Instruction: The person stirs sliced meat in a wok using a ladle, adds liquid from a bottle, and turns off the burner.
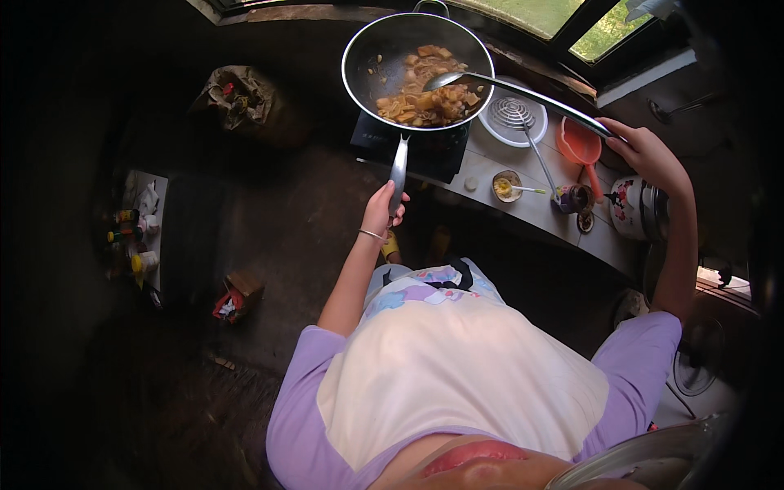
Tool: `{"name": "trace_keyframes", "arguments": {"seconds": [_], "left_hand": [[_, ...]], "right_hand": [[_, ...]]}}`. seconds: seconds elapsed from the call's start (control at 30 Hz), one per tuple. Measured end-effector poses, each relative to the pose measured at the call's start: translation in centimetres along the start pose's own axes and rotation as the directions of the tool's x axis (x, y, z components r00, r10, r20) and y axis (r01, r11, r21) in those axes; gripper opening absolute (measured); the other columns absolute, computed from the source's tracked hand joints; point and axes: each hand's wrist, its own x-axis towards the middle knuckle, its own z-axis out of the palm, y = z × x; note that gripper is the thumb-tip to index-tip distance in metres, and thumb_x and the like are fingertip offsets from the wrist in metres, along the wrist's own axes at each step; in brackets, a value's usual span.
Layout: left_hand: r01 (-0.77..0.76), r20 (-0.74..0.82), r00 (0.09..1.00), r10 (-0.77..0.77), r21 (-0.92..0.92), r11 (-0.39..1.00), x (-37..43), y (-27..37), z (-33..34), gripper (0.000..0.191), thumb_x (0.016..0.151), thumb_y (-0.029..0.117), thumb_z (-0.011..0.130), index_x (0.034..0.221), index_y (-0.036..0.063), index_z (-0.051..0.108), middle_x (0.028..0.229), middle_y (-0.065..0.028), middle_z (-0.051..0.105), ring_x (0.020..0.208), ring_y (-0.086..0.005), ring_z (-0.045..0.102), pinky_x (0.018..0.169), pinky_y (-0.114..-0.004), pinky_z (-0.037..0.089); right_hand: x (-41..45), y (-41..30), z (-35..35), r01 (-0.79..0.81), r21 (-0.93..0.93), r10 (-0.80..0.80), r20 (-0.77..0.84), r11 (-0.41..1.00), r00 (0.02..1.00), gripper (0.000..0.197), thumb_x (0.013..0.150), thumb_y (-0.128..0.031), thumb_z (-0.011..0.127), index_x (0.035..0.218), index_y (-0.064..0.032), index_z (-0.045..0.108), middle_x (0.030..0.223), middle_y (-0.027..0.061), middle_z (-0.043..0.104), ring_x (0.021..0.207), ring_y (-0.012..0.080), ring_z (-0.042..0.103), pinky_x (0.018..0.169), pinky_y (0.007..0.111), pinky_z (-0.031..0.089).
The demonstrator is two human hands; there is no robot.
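Observation:
My left hand (pixel 383 210) grips the metal handle (pixel 399 165) of a deep dark wok (pixel 392 40) with a pale rim. Inside lies a pile of cooked food (pixel 422 104) in brown sauce: pale chunks, noodle-like strands and what look like garlic cloves. At the right, my right hand (pixel 643 150) holds the far end of a long metal ladle (pixel 539 98). Its bowl rests in or just over the food; I cannot tell which. Under the wok is a black induction cooktop (pixel 370 136), partly hidden by it.
Along the tiled counter (pixel 481 162) stand a white basin (pixel 497 125) with a wire skimmer (pixel 513 113), an orange plastic ladle (pixel 579 141), a small bowl (pixel 507 185), an uncapped jar (pixel 574 199) and a floral pot (pixel 631 208). A bag (pixel 245 79) and a box (pixel 245 285) sit at the left.

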Motion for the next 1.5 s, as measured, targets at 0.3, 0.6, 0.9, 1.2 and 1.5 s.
{"name": "trace_keyframes", "arguments": {"seconds": [0.3,0.6,0.9,1.2,1.5], "left_hand": [[0.010,0.012,1.000,-0.010,0.008,1.000,0.3,0.3,0.7,0.035,0.098,0.035,0.042,0.089,0.0030,0.054,0.071,-0.0043,0.055,0.047,-0.0074,0.047,0.036,-0.020,0.032],[0.000,0.003,1.000,0.000,-0.011,1.000,0.2,-0.2,0.1,0.034,0.099,0.034,0.042,0.090,0.0029,0.054,0.077,-0.0060,0.059,0.047,-0.0085,0.046,0.036,-0.020,0.032],[-0.020,-0.013,1.000,0.020,0.002,1.000,0.2,0.0,0.6,0.035,0.099,0.034,0.042,0.089,0.0027,0.054,0.076,-0.0065,0.060,0.045,-0.0084,0.046,0.035,-0.020,0.031],[-0.013,-0.057,0.998,0.013,-0.005,1.000,-0.3,-0.1,0.8,0.035,0.098,0.034,0.042,0.087,0.0030,0.054,0.073,-0.0058,0.058,0.045,-0.0083,0.045,0.035,-0.020,0.031],[-0.002,-0.030,1.000,0.002,0.025,1.000,-0.2,-0.1,0.5,0.036,0.099,0.034,0.042,0.086,0.0030,0.055,0.070,-0.0050,0.057,0.045,-0.0078,0.045,0.035,-0.020,0.030]], "right_hand": [[8.9,3.4,2.9,0.111,0.121,-0.132,0.173,0.986,0.976,0.042,0.095,-0.031,0.049,0.127,-0.0038,0.054,0.071,0.0028,0.055,0.058,0.0086,0.049,0.050,0.025,0.042],[10.8,3.7,8.4,-0.129,0.517,0.141,0.016,0.846,0.990,0.041,0.096,-0.031,0.050,0.132,-0.0125,0.051,0.060,-0.0028,0.043,0.049,0.0051,0.035,0.042,0.022,0.028],[13.9,0.5,10.8,0.116,-0.155,-0.128,-0.065,0.981,0.990,0.042,0.097,-0.033,0.044,0.135,-0.0154,0.044,0.080,0.0186,0.063,0.072,0.0343,0.062,0.067,0.045,0.048],[5.3,3.7,-0.8,0.092,-0.118,-0.091,0.013,0.989,0.996,0.037,0.094,-0.019,0.050,0.130,-0.0104,0.052,0.085,0.0177,0.066,0.073,0.0256,0.064,0.071,0.035,0.051],[10.1,2.4,1.2,0.140,-0.037,-0.132,0.160,0.990,0.978,0.038,0.095,-0.027,0.049,0.127,-0.0069,0.054,0.104,0.0168,0.066,0.090,0.0266,0.064,0.084,0.036,0.048]]}}
